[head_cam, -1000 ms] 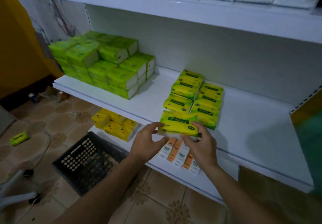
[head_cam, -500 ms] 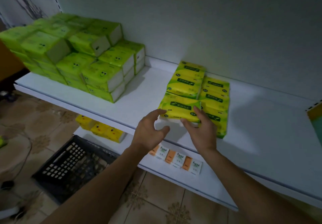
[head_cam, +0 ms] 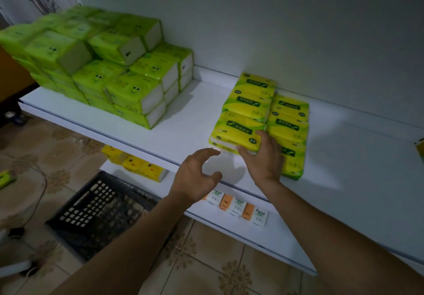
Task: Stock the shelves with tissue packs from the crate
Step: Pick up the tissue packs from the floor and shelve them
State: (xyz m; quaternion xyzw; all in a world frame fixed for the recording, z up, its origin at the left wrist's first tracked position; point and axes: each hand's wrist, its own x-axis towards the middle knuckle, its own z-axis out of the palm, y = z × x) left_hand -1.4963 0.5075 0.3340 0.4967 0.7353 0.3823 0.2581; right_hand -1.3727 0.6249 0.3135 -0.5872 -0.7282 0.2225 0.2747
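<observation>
A yellow-green tissue pack (head_cam: pixel 236 134) lies on the white middle shelf (head_cam: pixel 183 129), at the front of a row of like packs (head_cam: pixel 252 97). My right hand (head_cam: pixel 263 157) grips its right front corner, fingers on top and thumb at the front edge. My left hand (head_cam: pixel 197 175) hovers just left of and below the pack, fingers loosely curved, holding nothing. The black plastic crate (head_cam: pixel 101 212) stands on the tiled floor under the shelves, and its inside looks dark.
A tall stack of bright green tissue packs (head_cam: pixel 103 70) fills the shelf's left part. A second row of yellow-green packs (head_cam: pixel 289 125) lies right of the first. The lower shelf holds yellow packs (head_cam: pixel 142 166) and orange-white facial tissue packs (head_cam: pixel 238 205). One green pack (head_cam: pixel 6 177) lies on the floor.
The pack went from the shelf edge onto the shelf, up against the front of the row. My left hand let go and drew back; my right hand stays on it.
</observation>
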